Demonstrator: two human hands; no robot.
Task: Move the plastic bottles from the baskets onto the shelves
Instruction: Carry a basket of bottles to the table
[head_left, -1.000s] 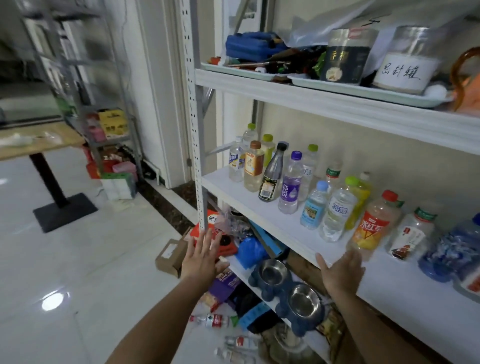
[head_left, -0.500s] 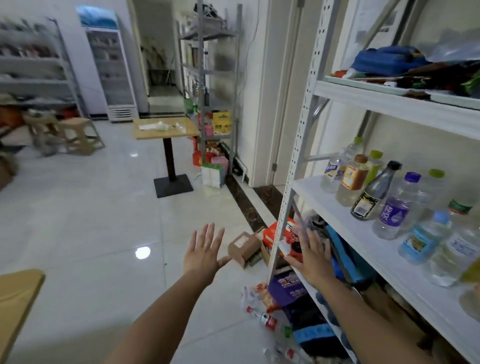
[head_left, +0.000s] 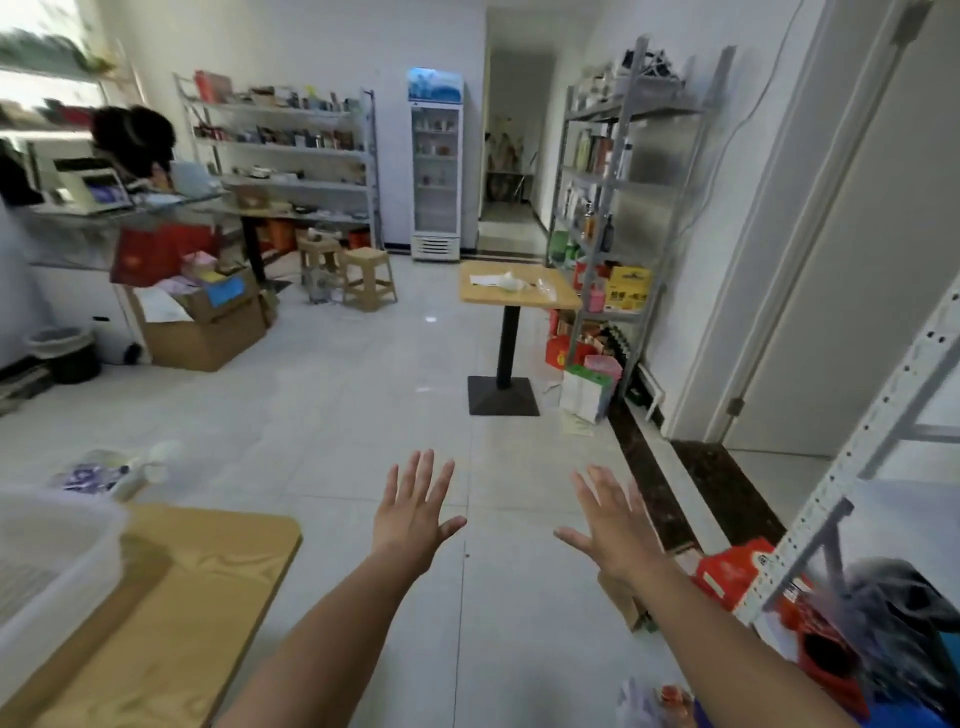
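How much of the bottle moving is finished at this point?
Done: hard to judge; only a bare corner of the white shelf shows at the right. In hand: nothing; the left hand and right hand are open and empty above the floor. Left: blurred shapes that look like bottles lie beyond the white basket on the wooden table, so more trips seem likely.

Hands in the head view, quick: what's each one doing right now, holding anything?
Left hand: open, fingers spread, holding nothing.
Right hand: open, fingers spread, holding nothing.
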